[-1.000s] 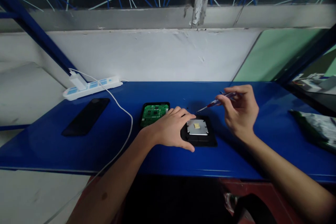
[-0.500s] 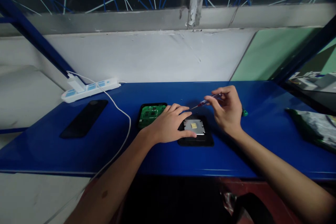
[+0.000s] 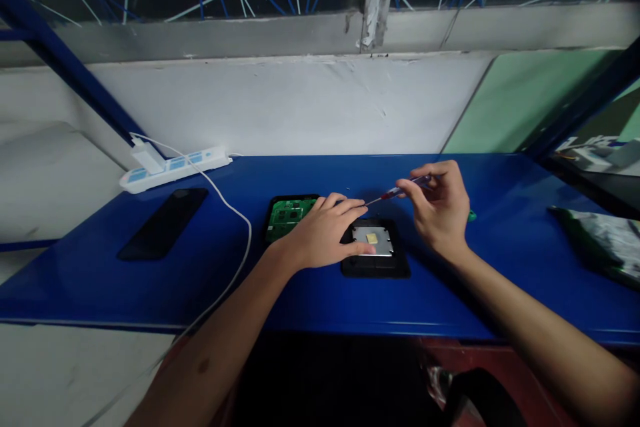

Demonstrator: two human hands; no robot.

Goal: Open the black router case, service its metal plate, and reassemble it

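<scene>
My left hand [image 3: 327, 233] reaches over the left edge of a black cover [image 3: 395, 268] that lies flat. Its fingers are stretched out, and the thumb lies over a silver metal plate [image 3: 384, 245] on the cover. A pale yellow square pad [image 3: 372, 238] sits on that plate. In my right hand [image 3: 443, 210] is a slim screwdriver [image 3: 393, 193], tilted with its tip close to my left fingertips. Whether tip and fingers touch, I cannot tell. A green circuit board [image 3: 285, 215] in a black case is partly hidden behind my left hand.
To the left lie a black phone [image 3: 163, 223] and a white power strip [image 3: 175, 170] with a plugged-in charger; its white cable [image 3: 249, 240] runs over the table's front edge. A silver and green bag [image 3: 605, 240] lies far right. Something small and green [image 3: 471, 215] shows behind my right hand.
The view has shifted slightly, moving everything a little to the right. My right hand and the screwdriver have drawn slightly farther right. The left hand keeps its pose over the cover.
</scene>
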